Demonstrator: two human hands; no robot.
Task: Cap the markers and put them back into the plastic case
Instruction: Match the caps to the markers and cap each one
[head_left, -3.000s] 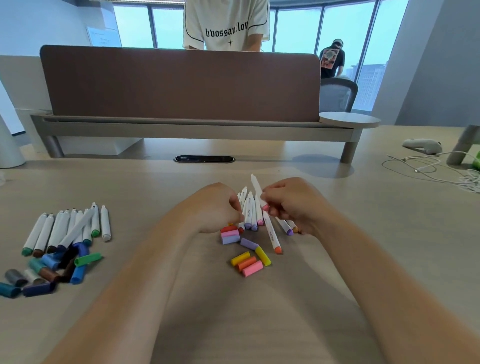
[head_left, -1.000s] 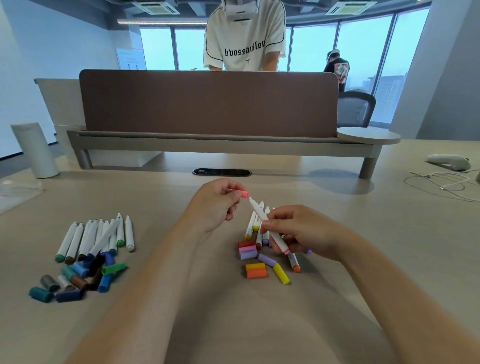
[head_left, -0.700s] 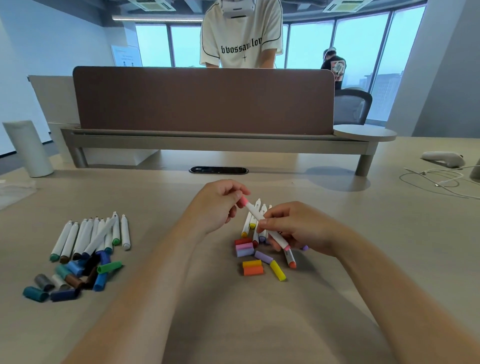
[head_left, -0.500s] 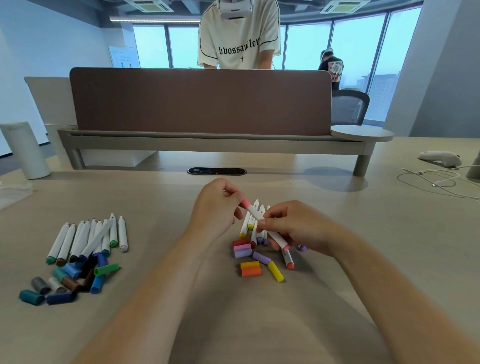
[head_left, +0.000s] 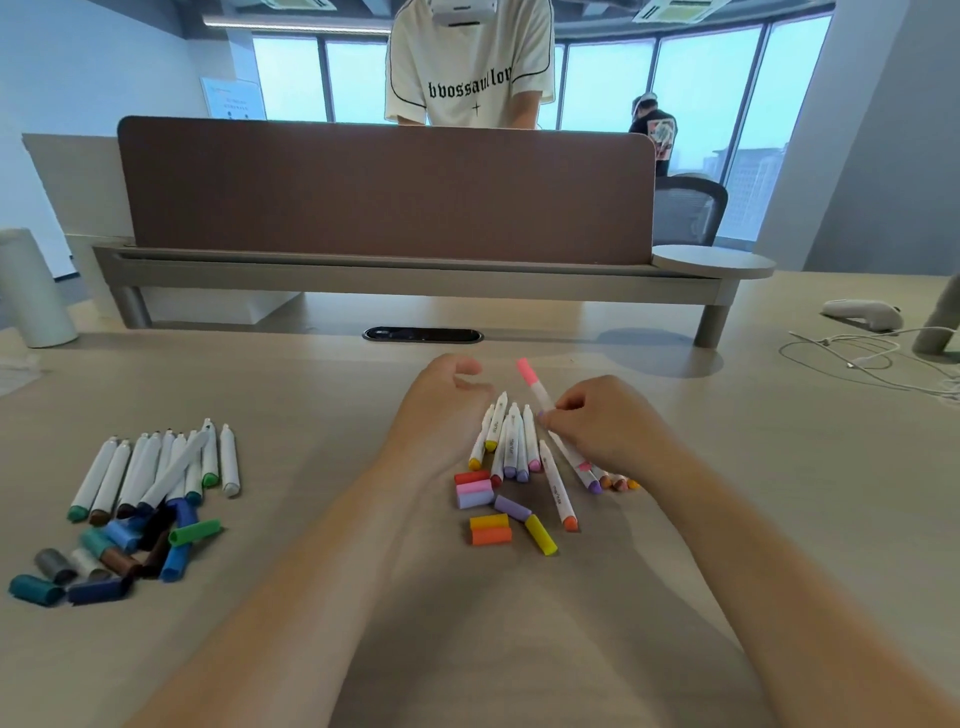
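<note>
My right hand (head_left: 602, 426) pinches a white marker (head_left: 543, 400) whose far end wears a pink cap (head_left: 526, 372). My left hand (head_left: 441, 410) hovers just left of it, fingers loosely curled, holding nothing. Between the hands lie several uncapped white markers (head_left: 511, 441) with warm-coloured ends. In front of them are loose caps (head_left: 491, 527) in red, pink, lilac, yellow and orange. At the left lies a second group of uncapped markers (head_left: 156, 467) with dark loose caps (head_left: 114, 556) in blue, green, grey and brown. No plastic case shows clearly.
A brown desk divider (head_left: 384, 187) on a grey rail runs across the back, with a person standing behind it. A white cylinder (head_left: 31, 291) stands far left. A white cable (head_left: 872, 358) and a white device (head_left: 862, 312) lie at the far right.
My left hand pushed the pink cap onto the marker's tip, then let go and drew back to the left. My right hand keeps the marker and has tilted it more upright.
</note>
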